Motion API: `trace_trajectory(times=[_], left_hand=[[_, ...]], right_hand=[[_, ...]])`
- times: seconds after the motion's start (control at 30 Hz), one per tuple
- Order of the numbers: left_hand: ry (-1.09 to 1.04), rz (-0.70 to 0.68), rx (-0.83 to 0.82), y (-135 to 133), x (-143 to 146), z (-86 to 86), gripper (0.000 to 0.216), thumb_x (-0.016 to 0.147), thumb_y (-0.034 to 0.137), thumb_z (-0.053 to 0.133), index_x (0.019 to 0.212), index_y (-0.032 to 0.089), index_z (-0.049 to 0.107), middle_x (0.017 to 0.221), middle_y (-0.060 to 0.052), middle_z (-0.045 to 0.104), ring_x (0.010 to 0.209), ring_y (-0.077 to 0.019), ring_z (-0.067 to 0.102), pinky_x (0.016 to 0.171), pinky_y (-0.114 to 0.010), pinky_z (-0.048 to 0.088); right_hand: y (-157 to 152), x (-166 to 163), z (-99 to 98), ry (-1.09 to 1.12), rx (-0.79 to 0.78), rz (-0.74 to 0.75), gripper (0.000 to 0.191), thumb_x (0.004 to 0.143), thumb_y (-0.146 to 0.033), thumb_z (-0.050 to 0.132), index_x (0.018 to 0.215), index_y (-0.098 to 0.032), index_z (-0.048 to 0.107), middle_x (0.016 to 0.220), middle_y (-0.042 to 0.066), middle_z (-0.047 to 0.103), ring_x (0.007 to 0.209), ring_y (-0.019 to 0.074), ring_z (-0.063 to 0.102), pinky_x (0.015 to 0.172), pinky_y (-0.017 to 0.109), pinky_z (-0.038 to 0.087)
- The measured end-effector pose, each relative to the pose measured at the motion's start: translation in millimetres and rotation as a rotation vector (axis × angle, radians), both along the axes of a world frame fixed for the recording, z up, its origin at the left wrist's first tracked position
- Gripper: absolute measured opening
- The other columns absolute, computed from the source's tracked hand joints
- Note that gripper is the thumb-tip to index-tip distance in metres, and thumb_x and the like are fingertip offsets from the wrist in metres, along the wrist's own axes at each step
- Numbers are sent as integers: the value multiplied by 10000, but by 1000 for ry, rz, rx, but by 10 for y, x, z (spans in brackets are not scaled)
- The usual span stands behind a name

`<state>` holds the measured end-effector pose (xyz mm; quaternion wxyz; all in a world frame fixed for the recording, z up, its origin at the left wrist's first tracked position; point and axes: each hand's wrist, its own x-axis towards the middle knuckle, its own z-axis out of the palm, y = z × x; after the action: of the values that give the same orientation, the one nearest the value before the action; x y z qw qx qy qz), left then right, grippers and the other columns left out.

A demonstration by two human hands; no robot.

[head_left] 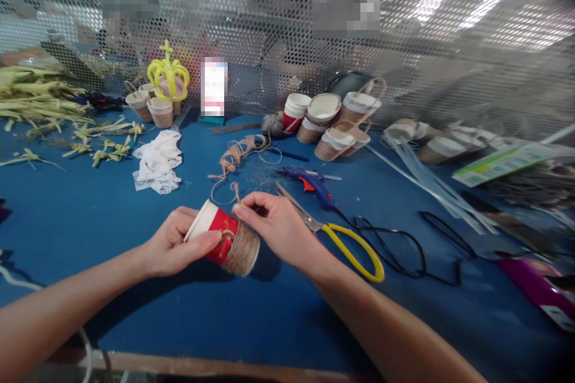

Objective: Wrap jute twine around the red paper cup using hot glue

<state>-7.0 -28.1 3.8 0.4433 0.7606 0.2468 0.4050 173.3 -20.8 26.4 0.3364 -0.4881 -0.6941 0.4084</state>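
A red and white paper cup (218,222) lies tilted in my left hand (177,245), whose fingers and thumb close around its rim side. Brown twine (240,251) is wound in rows over the cup's base half. My right hand (274,224) pinches the twine's free strand just above the cup. From there the strand loops back to a loose twine bundle (238,152) on the table. Right of my right hand are scissors with yellow handles (354,245), blades partly open, and a blue glue gun (309,182) with an orange trigger.
Twine-wrapped cups (335,137) stand at the back, with more small ones beside a yellow crown (168,78). White lace (159,161) and dried husks (40,96) lie left. Glue sticks (440,182), a black cord (404,251) and a purple box (536,287) are right. A perforated screen (265,18) rises behind.
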Motion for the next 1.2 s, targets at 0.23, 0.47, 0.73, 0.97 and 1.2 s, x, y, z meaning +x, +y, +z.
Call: trace_trajectory(times=[0.23,0.47,0.73,0.97,1.2], left_hand=[[56,11,-13,-9,-12,14,416,824,234,446,426,152,358,434,50,329,412,-60,266,406,-209,218],[55,20,-27,-5,-7,5,426,826,249,436,416,157,364,427,43,321,411,-63,260,400,-225,210],[10,48,-122,-17,11,9,402,821,262,443,437,142,434,452,28,384,423,-65,289,411,-210,240],[-71,52,-263,-25,24,10,386,791,289,498,441,125,501,455,21,440,432,-62,327,422,-191,280],[-331,285,-807,58,101,-11,281,669,367,627,556,111,609,466,15,541,424,-70,439,444,-183,368]], right_hand=[[-4,0,-10,13,-37,13,180,781,-291,528,667,-158,566,646,-15,553,598,99,475,562,222,395],[1,-7,-16,1,-40,14,178,781,-278,528,651,-161,557,631,-23,539,584,95,464,548,215,379],[23,-11,-34,13,-40,5,167,776,-267,535,658,-153,566,636,-24,544,596,94,473,565,215,381],[29,-17,-47,-17,-64,6,184,778,-291,532,670,-154,589,646,-11,581,603,110,509,569,229,392],[166,60,-115,-51,-75,-132,253,844,-339,425,769,-148,571,744,46,632,651,133,573,601,258,430]])
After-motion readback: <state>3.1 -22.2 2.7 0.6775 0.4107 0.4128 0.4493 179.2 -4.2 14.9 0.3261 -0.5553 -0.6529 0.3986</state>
